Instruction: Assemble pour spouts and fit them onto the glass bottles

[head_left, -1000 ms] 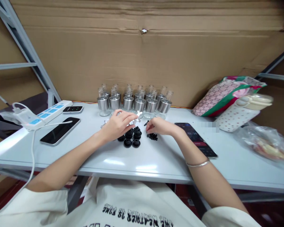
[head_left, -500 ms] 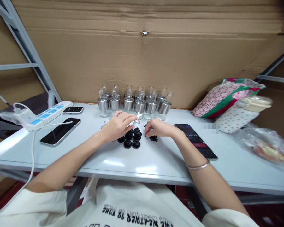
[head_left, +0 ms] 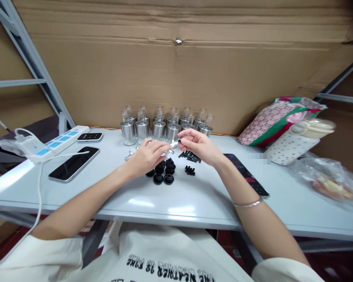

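The right hand point(head_left: 200, 145) has thumb and fingertips pinched together on a tiny black piece point(head_left: 179, 140), held just above the surface point(head_left: 176, 197). Immediately to its left, the glossy white-and-silver slender part point(head_left: 173, 143) pokes out from the closed fingers of the left hand point(head_left: 148, 156); its visible end points right and slightly away from the person, so its long axis seems to run toward the black piece. The two nearly meet, and I cannot tell whether they touch. The key relation is that short sideways gap between the fingertips. Toward the person from the right hand lie flat black strips point(head_left: 194, 158), then short black cylindrical bits point(head_left: 190, 170); round, stepped black stoppers point(head_left: 158, 179) sit nearer the left hand. Beyond both hands stand clear glass bottles with brushed-metal sleeves point(head_left: 159, 128).
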Tool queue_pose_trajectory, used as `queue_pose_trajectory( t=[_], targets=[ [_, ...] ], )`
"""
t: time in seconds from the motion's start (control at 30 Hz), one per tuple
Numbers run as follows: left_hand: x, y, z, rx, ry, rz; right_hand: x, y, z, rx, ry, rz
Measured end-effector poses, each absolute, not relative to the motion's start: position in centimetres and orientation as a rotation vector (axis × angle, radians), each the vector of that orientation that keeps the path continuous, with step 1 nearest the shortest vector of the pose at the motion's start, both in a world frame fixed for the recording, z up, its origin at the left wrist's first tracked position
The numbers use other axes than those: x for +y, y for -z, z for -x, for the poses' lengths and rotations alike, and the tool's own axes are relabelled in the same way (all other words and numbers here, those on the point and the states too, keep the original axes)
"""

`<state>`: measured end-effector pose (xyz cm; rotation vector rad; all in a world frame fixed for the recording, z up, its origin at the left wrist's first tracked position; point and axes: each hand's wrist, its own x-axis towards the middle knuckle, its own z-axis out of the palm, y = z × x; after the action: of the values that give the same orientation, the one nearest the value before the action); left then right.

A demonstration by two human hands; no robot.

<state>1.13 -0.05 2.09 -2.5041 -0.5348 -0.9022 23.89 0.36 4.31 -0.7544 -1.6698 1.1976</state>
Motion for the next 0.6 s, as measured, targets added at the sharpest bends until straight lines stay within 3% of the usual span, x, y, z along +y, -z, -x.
queue_pose_trajectory(
  t=[0.4, 0.6],
  targets=[
    [0.0, -2.0, -1.2, -0.51, 0.897, 2.456, 0.2, -4.2, -23.2, -1.59, -1.33, 0.792],
    [-0.3, -2.1, -1.3, -0.471, 0.928, 2.446, 0.1, -3.9, -22.6, -1.426, -1.614, 0.689]
  ],
)
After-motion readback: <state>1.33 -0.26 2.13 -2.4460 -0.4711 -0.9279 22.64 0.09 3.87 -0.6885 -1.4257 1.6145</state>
